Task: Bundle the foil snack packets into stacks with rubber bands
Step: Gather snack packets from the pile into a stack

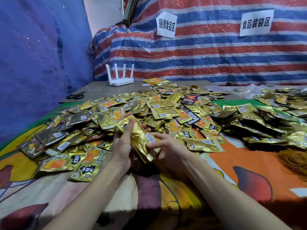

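The stack of foil packets [141,136] is held at the centre of the view, raised just above the printed cloth [249,171] and tilted, with its far end higher than its near end. The gold back of the top packet faces up, and a white barcode label is seen near its lower end.

The stack is gripped from the left by the left hand [122,145]. The thumb is laid across the top face, and the fingers [125,116] are extended along the far left edge. The near end is gripped by the right hand [167,151], whose fingers [153,144] are curled onto the top packet beside the label. Both hands are thus clamped on the stack. The grip beneath the stack is hidden.

A broad pile of loose packets [166,110] is spread over the cloth directly behind and to the left of the hands. Most are gold, and a black packet [189,98] lies near the far edge. A second pile [274,117] is located to the right, separated from the first by a bare strip of green and orange cloth.

Beyond the piles, a grey worktop [99,87] carries a white router [121,77] with four upright antennas and a pair of black-handled scissors [76,96]. A red, white and blue striped tarpaulin [216,55] hangs behind, with two paper signs [166,24] fixed to it. A blue sheet [41,55] covers the left wall.
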The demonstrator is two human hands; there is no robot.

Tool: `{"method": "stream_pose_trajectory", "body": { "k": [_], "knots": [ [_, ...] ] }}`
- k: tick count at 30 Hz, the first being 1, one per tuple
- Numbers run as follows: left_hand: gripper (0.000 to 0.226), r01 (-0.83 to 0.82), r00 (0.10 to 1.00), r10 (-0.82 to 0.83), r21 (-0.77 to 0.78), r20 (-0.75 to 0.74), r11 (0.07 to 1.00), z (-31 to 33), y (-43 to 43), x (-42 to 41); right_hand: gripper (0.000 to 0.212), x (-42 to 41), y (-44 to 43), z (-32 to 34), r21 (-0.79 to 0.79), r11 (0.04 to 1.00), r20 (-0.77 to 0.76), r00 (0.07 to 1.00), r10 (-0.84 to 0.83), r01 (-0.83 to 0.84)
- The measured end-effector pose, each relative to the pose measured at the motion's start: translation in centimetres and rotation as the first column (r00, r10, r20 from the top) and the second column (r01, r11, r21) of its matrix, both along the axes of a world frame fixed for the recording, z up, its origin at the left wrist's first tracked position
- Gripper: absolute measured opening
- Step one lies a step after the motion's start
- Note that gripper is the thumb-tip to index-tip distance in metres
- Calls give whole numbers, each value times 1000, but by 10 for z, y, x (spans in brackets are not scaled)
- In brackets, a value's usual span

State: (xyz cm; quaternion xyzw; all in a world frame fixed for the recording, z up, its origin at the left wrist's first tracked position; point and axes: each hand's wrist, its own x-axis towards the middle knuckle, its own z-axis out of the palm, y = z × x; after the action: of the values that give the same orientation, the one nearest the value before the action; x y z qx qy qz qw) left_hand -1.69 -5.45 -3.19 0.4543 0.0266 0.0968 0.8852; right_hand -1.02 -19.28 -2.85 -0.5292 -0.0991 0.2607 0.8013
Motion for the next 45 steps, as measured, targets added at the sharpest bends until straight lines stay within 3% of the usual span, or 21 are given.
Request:
{"method": "stream_pose_trajectory", "body": {
  "k": [3, 7, 9, 11, 13, 15, 17, 19, 23, 30, 35, 38, 39, 42, 45],
  "knots": [
    [75, 113, 994, -112, 56, -10, 992, 2, -5, -3, 41, -2, -13, 3, 2, 1000, 9, 1000, -18, 18],
    [77, 189, 981, -168, 252, -101, 949, 12, -29, 0, 41, -3, -43, 10, 25, 992, 39, 991, -128, 127],
    [74, 214, 976, -190, 344, -103, 914, 18, -40, 1, 48, 1, -60, 14, 17, 976, 41, 975, -217, 217],
    [75, 229, 973, -215, 452, -83, 862, 22, -47, 1, 38, 8, -78, 21, -27, 931, 65, 930, -363, 365],
    [61, 223, 971, -236, 544, -47, 809, 24, -51, -2, 25, 20, -99, 28, -74, 815, 134, 816, -562, 574],
    [33, 206, 966, -257, 593, 1, 778, 22, -53, -6, 31, 32, -123, 36, -193, 630, 287, 658, -696, 752],
    [14, 198, 954, -294, 631, 51, 751, 21, -54, -10, 38, 43, -149, 45, -275, 452, 431, 529, -731, 848],
    [12, 181, 941, -326, 681, 89, 709, 22, -55, -12, 39, 51, -173, 56, -317, 293, 549, 426, -720, 902],
    [11, 147, 923, -357, 732, 140, 666, 29, -64, -13, 41, 66, -210, 78, -368, 60, 678, 312, -666, 928],
    [10, 171, 878, -448, 764, 168, 622, 40, -80, -9, 38, 103, -242, 83, -510, -220, 789, 350, -504, 832],
    [10, 181, 860, -492, 818, 138, 546, 39, -73, -12, 67, 126, -243, 71, -671, -305, 732, 539, -418, 675],
    [10, 160, 881, -457, 833, 121, 530, 36, -63, -11, 79, 130, -244, 62, -638, -526, 750, 608, -260, 562],
    [10, 154, 887, -445, 832, 120, 533, 35, -60, -10, 77, 130, -245, 61, -635, -556, 739, 631, -235, 536],
    [14, 152, 905, -409, 809, 118, 568, 33, -52, -8, 64, 128, -248, 58, -679, -548, 691, 676, -254, 488],
    [15, 134, 913, -388, 806, 125, 576, 32, -49, -5, 70, 120, -246, 58, -641, -597, 702, 682, -203, 482]
  ]
}}
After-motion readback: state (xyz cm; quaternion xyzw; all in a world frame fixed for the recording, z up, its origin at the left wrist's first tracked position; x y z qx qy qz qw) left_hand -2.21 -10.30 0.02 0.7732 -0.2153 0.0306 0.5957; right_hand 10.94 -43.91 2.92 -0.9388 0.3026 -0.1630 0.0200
